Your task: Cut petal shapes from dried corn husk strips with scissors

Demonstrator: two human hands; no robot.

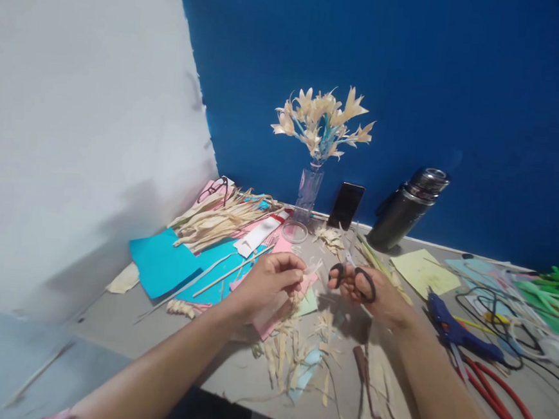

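Observation:
My left hand (274,277) is closed in a pinch over the middle of the table. From its fingertips sticks out a small pale strip of dried husk (314,268), blurred at its tip. Black-handled scissors (364,286) sit in my right hand (381,301), fingers through the loops and blades pointing up and away. The two hands are apart, and the blades do not touch the strip. Below them lie husk scraps (282,358). Behind stands a clear bottle (308,192) holding husk flowers (323,119) on blue stems.
Dried husks (220,221) and blue paper (162,261) lie at the left. At the right are a blue glue gun (463,330), red-handled scissors (506,398) and cables. A phone (346,205) and a dark flask (405,213) stand along the blue wall.

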